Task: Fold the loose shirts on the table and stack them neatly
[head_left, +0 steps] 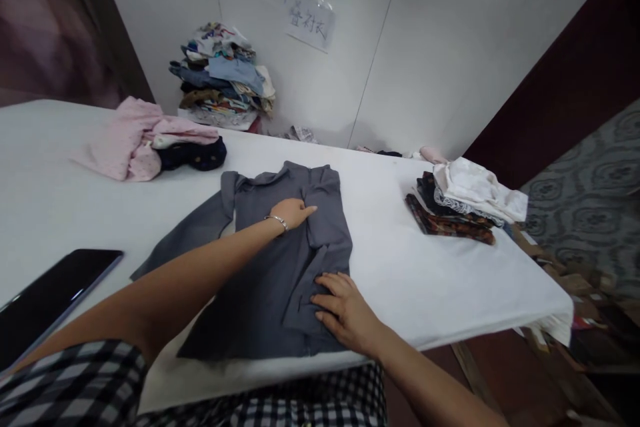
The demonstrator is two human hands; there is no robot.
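A grey long-sleeved shirt (265, 260) lies on the white-covered table in front of me. Its right side is folded inward, with that sleeve lying down along the body, while the other sleeve spreads out to the left. My left hand (293, 212), with a bracelet at the wrist, rests on the upper part of the shirt, thumb stretched to the right; its other fingers show only in part. Lower down, my right hand (345, 310) lies flat over the folded sleeve near the hem, fingers spread.
On the right of the table (400, 280) sits a stack of folded clothes (455, 203). A crumpled pink garment (137, 140) lies back left beside a dark one (193, 155). A phone (55, 300) is near left. Behind stands a tall clothes pile (225, 77), below a paper sign (311, 23).
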